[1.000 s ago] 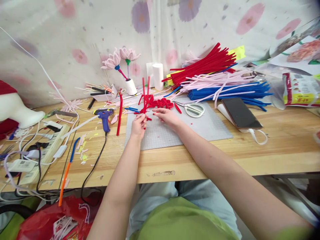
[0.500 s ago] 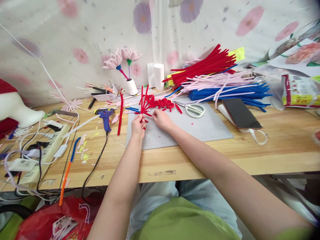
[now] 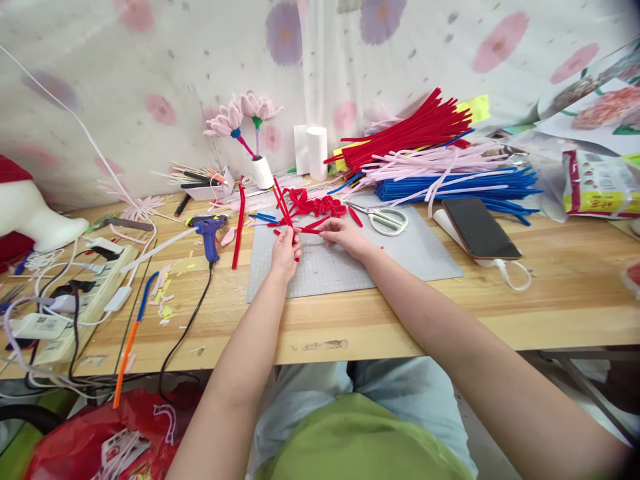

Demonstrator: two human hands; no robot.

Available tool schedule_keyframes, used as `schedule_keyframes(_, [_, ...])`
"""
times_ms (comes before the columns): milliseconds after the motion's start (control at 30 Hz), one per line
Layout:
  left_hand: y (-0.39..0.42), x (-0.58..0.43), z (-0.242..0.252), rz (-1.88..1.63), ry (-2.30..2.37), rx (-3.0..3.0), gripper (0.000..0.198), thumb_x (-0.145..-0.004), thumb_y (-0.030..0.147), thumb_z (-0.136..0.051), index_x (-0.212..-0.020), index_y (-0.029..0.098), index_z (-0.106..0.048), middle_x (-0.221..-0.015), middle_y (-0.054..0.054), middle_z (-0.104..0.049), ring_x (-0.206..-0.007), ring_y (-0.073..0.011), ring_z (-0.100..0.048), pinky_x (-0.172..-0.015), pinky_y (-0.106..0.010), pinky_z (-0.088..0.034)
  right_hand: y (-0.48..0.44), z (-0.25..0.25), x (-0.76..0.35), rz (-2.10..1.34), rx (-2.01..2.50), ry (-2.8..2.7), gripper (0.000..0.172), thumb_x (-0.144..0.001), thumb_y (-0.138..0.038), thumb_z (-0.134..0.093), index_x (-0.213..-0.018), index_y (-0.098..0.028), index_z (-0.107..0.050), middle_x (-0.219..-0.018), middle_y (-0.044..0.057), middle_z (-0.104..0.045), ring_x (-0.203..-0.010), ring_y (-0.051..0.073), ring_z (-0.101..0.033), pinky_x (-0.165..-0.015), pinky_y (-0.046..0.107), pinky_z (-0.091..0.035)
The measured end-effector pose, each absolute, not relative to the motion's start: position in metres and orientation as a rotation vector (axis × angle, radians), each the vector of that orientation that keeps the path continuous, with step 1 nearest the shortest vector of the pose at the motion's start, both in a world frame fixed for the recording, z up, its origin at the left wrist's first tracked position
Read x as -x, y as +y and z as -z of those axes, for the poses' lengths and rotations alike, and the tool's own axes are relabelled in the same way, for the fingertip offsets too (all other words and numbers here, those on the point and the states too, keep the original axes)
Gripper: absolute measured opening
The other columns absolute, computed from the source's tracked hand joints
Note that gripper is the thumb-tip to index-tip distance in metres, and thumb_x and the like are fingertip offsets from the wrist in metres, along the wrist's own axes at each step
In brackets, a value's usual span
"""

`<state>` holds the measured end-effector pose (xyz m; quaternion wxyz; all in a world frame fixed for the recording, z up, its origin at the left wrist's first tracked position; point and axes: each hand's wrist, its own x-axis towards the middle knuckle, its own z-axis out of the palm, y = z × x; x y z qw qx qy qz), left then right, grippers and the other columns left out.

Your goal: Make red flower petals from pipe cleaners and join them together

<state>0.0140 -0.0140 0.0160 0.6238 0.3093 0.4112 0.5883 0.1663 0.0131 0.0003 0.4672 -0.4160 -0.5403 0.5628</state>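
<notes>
My left hand (image 3: 287, 251) is closed on a crossed bunch of red pipe cleaners (image 3: 284, 208), whose ends fan up and to the sides above the grey cutting mat (image 3: 320, 272). With thumb and fingers pinched, my right hand (image 3: 345, 237) grips the end of one red strand that runs sideways from the bunch. Just behind the hands lies a heap of curled red pipe cleaner pieces (image 3: 317, 205). Short blue pieces (image 3: 264, 217) rest left of it, and scissors with pale handles (image 3: 388, 221) are to the right.
A blue glue gun (image 3: 210, 241) and a long red pipe cleaner (image 3: 239, 230) lie left of the mat. Behind stand pink flowers in a white holder (image 3: 263, 173). Bundles of red (image 3: 405, 137) and blue pipe cleaners (image 3: 455, 187) and a phone (image 3: 481, 228) are at right.
Both hands have shifted right and slightly nearer me. The red strands in my left hand have turned, and my right hand now pinches a strand stretched out to the right.
</notes>
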Motion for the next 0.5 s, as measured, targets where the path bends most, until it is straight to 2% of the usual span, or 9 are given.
schedule_keyframes(167, [-0.014, -0.02, -0.011, -1.405, 1.079, -0.764, 0.021, -0.08, 0.027, -0.053, -0.063, 0.014, -0.051, -0.051, 0.006, -0.039, -0.036, -0.0006, -0.023, -0.036, -0.015, -0.015, 0.008, -0.001, -0.169, -1.402, 0.985, -1.286, 0.017, -0.058, -0.025, -0.066, -0.07, -0.016, -0.058, -0.056, -0.005, -0.05, -0.05, 0.006, -0.043, -0.049, 0.021, -0.037])
schedule_keyframes(333, [-0.012, -0.018, -0.005, -1.554, 1.28, -0.889, 0.022, -0.081, 0.026, -0.051, -0.061, 0.016, -0.051, -0.052, 0.005, -0.039, -0.041, -0.004, -0.028, -0.041, -0.016, -0.023, 0.005, -0.002, -0.169, -1.376, 0.962, -1.274, 0.015, -0.058, -0.023, -0.065, -0.068, -0.016, -0.058, -0.059, -0.004, -0.05, -0.053, 0.006, -0.042, -0.05, 0.021, -0.035])
schedule_keyframes(433, [-0.013, -0.014, -0.006, -1.69, 1.314, -1.076, 0.019, -0.079, 0.023, -0.054, -0.061, 0.018, -0.054, -0.063, 0.001, -0.047, -0.058, -0.0078, -0.042, -0.053, -0.016, -0.033, 0.005, -0.001, -0.168, -1.369, 0.976, -1.281, 0.012, -0.059, -0.022, -0.063, -0.067, -0.016, -0.056, -0.058, -0.005, -0.049, -0.052, 0.007, -0.041, -0.049, 0.021, -0.035])
schedule_keyframes(500, [-0.014, -0.013, -0.007, -1.652, 1.269, -1.242, 0.017, -0.077, 0.021, -0.057, -0.06, 0.018, -0.058, -0.072, -0.002, -0.051, -0.073, -0.0111, -0.047, -0.062, -0.017, -0.037, 0.005, -0.001, -0.168, -1.373, 0.973, -1.282, 0.012, -0.06, -0.023, -0.062, -0.068, -0.016, -0.056, -0.058, -0.004, -0.05, -0.051, 0.007, -0.041, -0.049, 0.021, -0.035])
